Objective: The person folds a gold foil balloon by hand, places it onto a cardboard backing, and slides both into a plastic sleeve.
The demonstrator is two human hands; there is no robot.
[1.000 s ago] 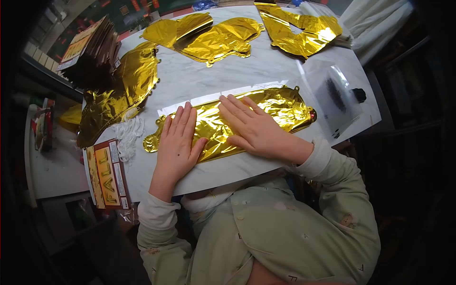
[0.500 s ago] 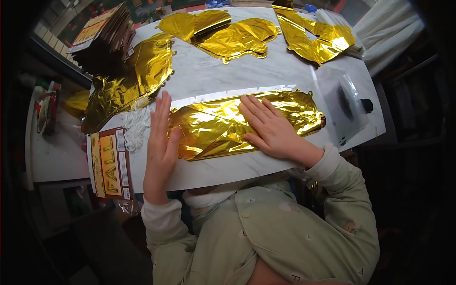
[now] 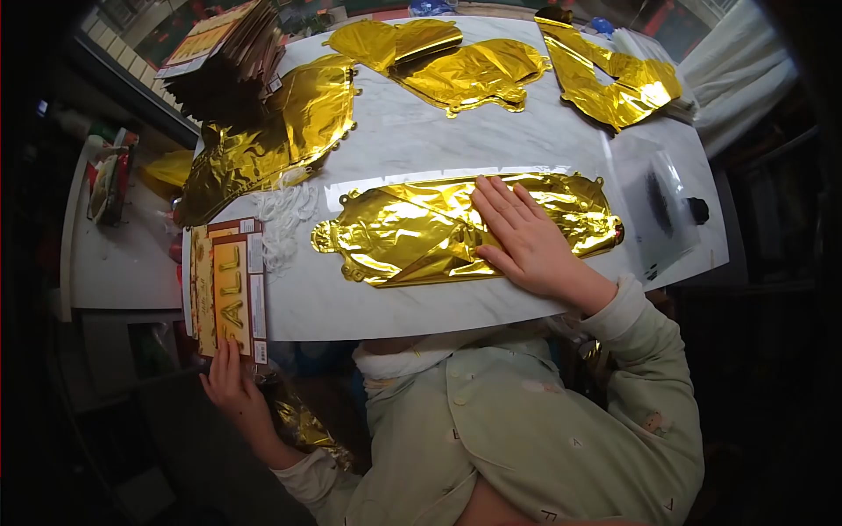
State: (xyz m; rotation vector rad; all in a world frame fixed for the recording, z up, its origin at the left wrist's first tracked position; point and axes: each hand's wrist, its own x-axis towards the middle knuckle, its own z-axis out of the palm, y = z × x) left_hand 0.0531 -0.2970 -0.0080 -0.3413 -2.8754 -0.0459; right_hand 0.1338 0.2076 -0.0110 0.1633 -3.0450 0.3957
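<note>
A flat, folded gold foil balloon (image 3: 412, 228) lies crosswise on the table in front of me. My right hand (image 3: 531, 250) rests palm down on it, right of its middle, fingers extended. At the table's left edge are printed "FALL" cards (image 3: 230, 289), with one partly covering another. My left hand (image 3: 235, 386) has its fingers on the near end of the top card, gripping its edge; the thumb is hidden. A heap of white string or ribbon (image 3: 285, 223) lies between the cards and the balloon.
More gold foil balloons (image 3: 465, 74) lie along the back, with another gold one (image 3: 307, 114) at left and one (image 3: 614, 83) at right. A thick stack of cards (image 3: 224, 61) stands back left. Clear plastic bags (image 3: 653, 197) lie at the table's right side.
My left hand has moved from beside the foil balloon's left end down and left to the cards. The balloon's left end has spread out. My right hand stays on the balloon.
</note>
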